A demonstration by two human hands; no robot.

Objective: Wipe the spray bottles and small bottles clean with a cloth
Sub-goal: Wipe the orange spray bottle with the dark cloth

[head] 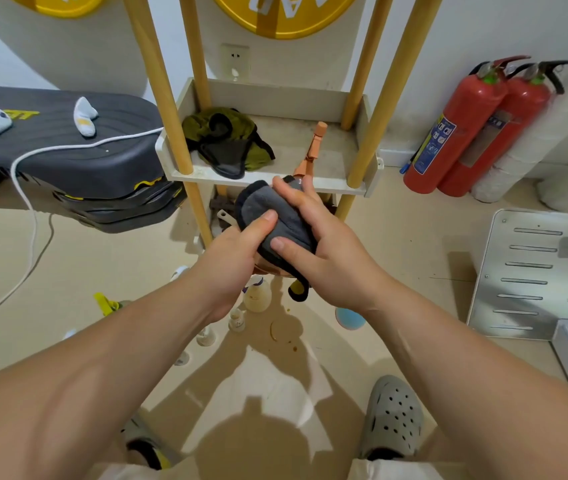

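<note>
Left hand and right hand together grip the cloth round one spray bottle; small bottles at lower centre seemingly wait.

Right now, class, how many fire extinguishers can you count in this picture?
2. Both stand at the wall, right of the shelf: the nearer fire extinguisher and a second fire extinguisher right beside it. Others could be out of frame.

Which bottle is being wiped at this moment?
The orange spray bottle, wrapped in the grey cloth and gripped by the left hand and right hand; the other bottles sit on the floor.
</note>
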